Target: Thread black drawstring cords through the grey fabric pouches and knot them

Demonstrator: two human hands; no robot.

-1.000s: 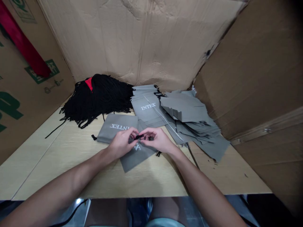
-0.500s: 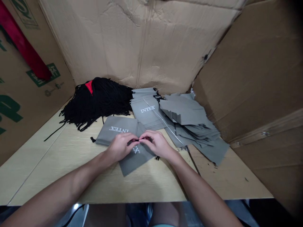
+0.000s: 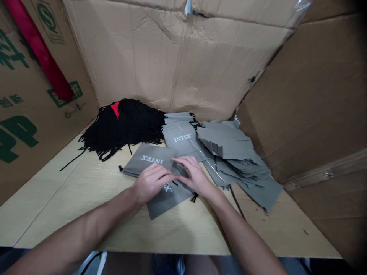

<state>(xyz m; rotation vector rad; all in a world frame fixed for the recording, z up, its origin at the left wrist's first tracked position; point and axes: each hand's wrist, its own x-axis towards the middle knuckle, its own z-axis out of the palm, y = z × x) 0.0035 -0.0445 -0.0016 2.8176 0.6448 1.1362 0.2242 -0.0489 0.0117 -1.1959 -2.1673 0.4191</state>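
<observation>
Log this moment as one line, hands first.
left hand: over gray pouch, grip unclear | right hand: over same pouch, open | black cords: heaped at back left | gray cloth: stacked at right

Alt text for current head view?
A person's left hand and right hand close together over a grey printed pouch on a table. Behind: a heap of black cords at left, a pile of grey fabric pieces at right.

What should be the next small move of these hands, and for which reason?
Perhaps the right hand should gently pinch the black cord end: its thumb and forefinger stand apart, and the cord end shows close by, just below the fingertips of the left hand, over the grey pouch.
</observation>
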